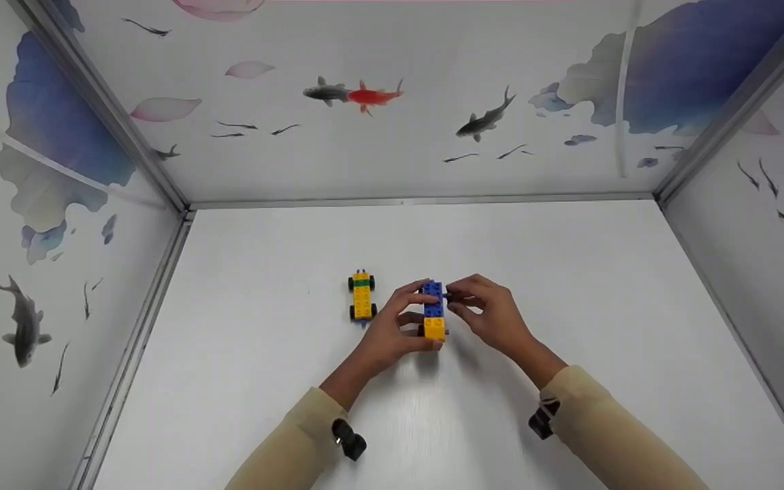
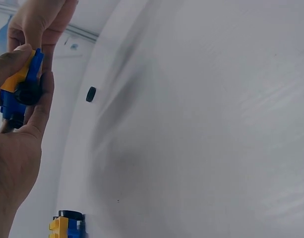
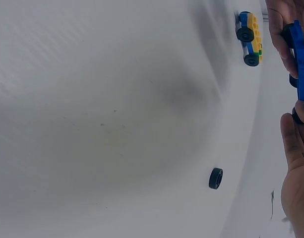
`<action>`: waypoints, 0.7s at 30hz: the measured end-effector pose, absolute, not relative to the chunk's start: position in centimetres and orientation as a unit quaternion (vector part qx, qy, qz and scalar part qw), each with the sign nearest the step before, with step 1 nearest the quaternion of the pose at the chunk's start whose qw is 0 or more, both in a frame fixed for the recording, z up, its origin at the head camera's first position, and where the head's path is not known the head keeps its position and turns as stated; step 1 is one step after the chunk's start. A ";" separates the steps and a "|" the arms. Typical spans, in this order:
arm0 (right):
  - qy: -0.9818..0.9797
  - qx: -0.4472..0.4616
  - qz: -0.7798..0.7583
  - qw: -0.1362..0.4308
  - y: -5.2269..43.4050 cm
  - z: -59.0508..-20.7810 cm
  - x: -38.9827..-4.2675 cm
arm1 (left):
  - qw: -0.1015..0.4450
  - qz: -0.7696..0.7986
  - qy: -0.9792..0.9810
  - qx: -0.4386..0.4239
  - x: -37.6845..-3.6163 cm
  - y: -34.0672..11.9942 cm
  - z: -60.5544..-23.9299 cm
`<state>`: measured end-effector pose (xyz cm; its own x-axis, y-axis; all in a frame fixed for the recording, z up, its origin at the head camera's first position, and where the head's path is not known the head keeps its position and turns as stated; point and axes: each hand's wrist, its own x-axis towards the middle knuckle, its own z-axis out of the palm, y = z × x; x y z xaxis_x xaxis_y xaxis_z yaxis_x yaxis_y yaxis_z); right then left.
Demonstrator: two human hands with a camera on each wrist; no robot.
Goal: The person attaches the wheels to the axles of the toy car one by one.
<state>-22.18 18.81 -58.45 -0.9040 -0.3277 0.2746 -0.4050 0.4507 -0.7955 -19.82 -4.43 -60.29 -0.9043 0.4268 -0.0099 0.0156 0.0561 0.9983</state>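
Note:
My left hand (image 1: 392,330) grips a toy car of blue and yellow building bricks (image 1: 433,309) by its sides, above the white table. Between the right hand's (image 1: 494,316) thumb and fingers a small black wheel (image 3: 296,117) is pinched at the car's right side, by its far end. Whether that wheel is fully on the axle cannot be told. Another black wheel (image 2: 28,92) shows on the car in the left wrist view. At the near right of the car, a bare axle stub (image 1: 446,332) sticks out.
A second toy car (image 1: 362,296), yellow with a green band and black wheels, stands on the table (image 1: 263,381) left of the hands. One loose black wheel (image 3: 215,178) rests on the tabletop. Printed white walls (image 1: 405,163) enclose the table at the back and sides.

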 end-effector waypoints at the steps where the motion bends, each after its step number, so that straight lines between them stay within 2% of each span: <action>1: -0.852 0.212 0.477 0.039 18.8 -58.5 -22.2 | 0.153 0.669 0.711 0.157 -19.8 -4.4 -60.3; 10: -0.851 0.221 0.473 0.055 18.7 -58.1 -22.0 | 0.146 0.668 0.712 0.157 -19.7 -4.4 -60.1; 21: -0.846 0.212 0.487 0.050 18.4 -57.7 -21.8 | 0.154 0.687 0.694 0.150 -19.7 -4.3 -60.1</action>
<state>-21.75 18.43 -57.74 -0.9053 -0.3098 0.2907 -0.4069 0.4357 -0.8028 -19.72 -4.28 -60.12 -0.9081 0.4188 -0.0077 -0.0033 0.0113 0.9999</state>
